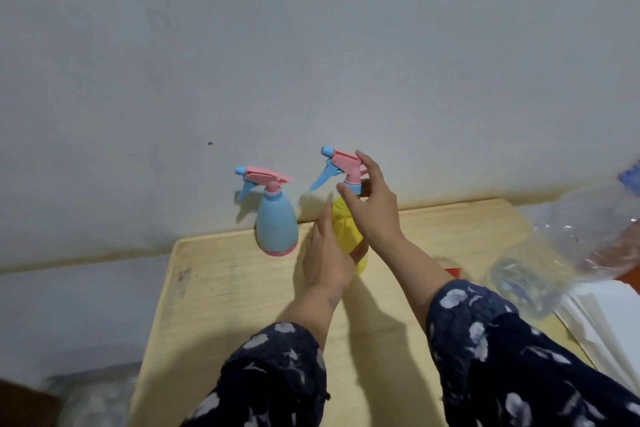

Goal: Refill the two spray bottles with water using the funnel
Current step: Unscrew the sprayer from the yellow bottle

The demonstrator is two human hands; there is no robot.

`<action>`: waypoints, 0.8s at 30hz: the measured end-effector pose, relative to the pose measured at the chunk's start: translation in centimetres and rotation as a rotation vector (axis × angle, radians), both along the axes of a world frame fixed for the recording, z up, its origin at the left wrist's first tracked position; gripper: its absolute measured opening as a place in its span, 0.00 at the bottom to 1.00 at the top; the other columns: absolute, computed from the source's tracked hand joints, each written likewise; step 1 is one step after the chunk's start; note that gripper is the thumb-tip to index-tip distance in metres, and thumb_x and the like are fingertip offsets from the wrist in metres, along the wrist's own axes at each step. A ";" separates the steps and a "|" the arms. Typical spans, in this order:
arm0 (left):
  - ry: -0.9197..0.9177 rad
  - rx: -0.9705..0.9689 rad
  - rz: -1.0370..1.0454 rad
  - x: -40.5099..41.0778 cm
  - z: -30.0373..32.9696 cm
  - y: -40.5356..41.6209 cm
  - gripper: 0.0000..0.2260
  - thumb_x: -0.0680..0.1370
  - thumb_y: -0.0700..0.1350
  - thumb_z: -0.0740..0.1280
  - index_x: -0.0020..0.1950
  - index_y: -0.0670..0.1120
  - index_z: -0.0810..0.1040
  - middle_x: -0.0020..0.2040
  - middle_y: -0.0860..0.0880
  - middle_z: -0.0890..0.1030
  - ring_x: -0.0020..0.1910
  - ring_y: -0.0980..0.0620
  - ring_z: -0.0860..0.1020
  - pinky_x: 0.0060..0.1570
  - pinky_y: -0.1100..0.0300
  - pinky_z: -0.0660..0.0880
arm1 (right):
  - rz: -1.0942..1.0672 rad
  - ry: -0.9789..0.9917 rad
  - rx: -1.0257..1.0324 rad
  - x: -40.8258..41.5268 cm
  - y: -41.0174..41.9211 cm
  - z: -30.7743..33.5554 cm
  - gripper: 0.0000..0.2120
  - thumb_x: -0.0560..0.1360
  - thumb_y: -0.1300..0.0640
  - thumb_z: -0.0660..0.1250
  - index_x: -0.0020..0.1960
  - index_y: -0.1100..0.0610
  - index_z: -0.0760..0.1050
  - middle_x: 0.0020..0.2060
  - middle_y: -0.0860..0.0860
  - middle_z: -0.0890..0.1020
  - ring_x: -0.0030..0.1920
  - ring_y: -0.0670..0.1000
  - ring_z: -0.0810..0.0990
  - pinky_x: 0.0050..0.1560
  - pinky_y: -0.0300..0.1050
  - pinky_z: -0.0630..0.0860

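Head view shows the yellow spray bottle [348,229] standing near the table's [221,288] far edge, just right of the blue spray bottle [277,227], whose head is on. The left hand [327,262] wraps the yellow body low down; the right hand [372,204] curls around its pink trigger head [344,163] at the collar. To unscrew cleanly, I judge, keep the body pressed upright and turn the collar only, lifting straight up. No funnel shows; a clear plastic bottle [568,246] lies at the right edge.

Gripped bottle [346,229] yellow; beside it a blue bottle [277,227], pink-based; both triggers pink and blue; sleeves [502,340] navy, white-flowered.
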State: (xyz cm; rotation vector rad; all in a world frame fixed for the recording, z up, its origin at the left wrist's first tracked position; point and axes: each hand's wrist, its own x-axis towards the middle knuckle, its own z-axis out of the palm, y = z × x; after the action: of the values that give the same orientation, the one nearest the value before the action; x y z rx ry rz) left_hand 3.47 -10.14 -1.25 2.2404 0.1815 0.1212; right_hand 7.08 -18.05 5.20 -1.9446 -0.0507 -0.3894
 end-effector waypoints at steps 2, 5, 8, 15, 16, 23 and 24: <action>0.020 -0.019 -0.007 -1.5 0.7 -0.1 0.41 0.73 0.59 0.71 0.78 0.58 0.49 0.75 0.53 0.65 0.71 0.48 0.68 0.61 0.51 0.70 | -0.046 -0.011 -0.029 -1.0 0.1 0.6 0.29 0.71 0.53 0.73 0.68 0.42 0.66 0.49 0.48 0.76 0.44 0.45 0.75 0.45 0.39 0.72; 0.027 -0.034 0.004 -3.7 1.5 0.2 0.40 0.71 0.62 0.71 0.76 0.61 0.52 0.72 0.55 0.70 0.68 0.47 0.72 0.57 0.51 0.74 | -0.094 -0.001 -0.059 -2.4 0.2 1.5 0.30 0.69 0.53 0.74 0.68 0.44 0.69 0.48 0.53 0.77 0.44 0.48 0.76 0.47 0.41 0.73; 0.047 -0.082 0.034 -5.9 2.5 0.7 0.39 0.69 0.64 0.71 0.74 0.64 0.54 0.67 0.57 0.74 0.63 0.47 0.75 0.55 0.49 0.76 | -0.033 0.017 -0.053 -4.2 0.5 2.2 0.31 0.70 0.53 0.74 0.71 0.42 0.68 0.44 0.53 0.80 0.43 0.50 0.77 0.45 0.40 0.71; 0.046 -0.287 0.033 -10.3 4.2 1.1 0.41 0.64 0.65 0.72 0.73 0.64 0.58 0.59 0.60 0.76 0.59 0.55 0.77 0.58 0.48 0.77 | 0.227 0.044 0.124 -7.8 0.4 4.3 0.31 0.73 0.63 0.69 0.72 0.45 0.66 0.39 0.43 0.78 0.34 0.41 0.73 0.38 0.29 0.68; 0.038 -0.308 0.022 -10.8 4.2 1.4 0.41 0.64 0.64 0.73 0.73 0.63 0.60 0.60 0.58 0.77 0.59 0.55 0.77 0.59 0.49 0.77 | 0.291 0.073 0.148 -8.2 0.2 4.6 0.31 0.74 0.64 0.68 0.73 0.45 0.65 0.40 0.43 0.78 0.36 0.41 0.74 0.41 0.30 0.69; 0.009 -0.270 0.071 -13.3 5.0 1.8 0.37 0.69 0.59 0.74 0.73 0.59 0.61 0.59 0.55 0.78 0.57 0.52 0.78 0.57 0.53 0.76 | 0.337 0.123 -0.019 -10.3 -0.4 5.6 0.31 0.75 0.52 0.68 0.74 0.42 0.61 0.50 0.53 0.73 0.50 0.50 0.73 0.53 0.42 0.72; 0.008 -0.258 0.070 -13.4 5.0 1.7 0.36 0.69 0.58 0.74 0.73 0.59 0.61 0.58 0.55 0.78 0.56 0.52 0.78 0.56 0.54 0.76 | 0.305 0.082 -0.021 -10.7 -0.4 5.5 0.31 0.73 0.52 0.70 0.74 0.44 0.63 0.43 0.52 0.72 0.42 0.48 0.72 0.45 0.39 0.71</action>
State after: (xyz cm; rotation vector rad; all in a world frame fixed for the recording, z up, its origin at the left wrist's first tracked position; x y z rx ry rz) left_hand -9.95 -8.45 3.79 1.9786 0.2643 0.1192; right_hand -3.57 -18.49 10.74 -1.9340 -0.2948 -0.1069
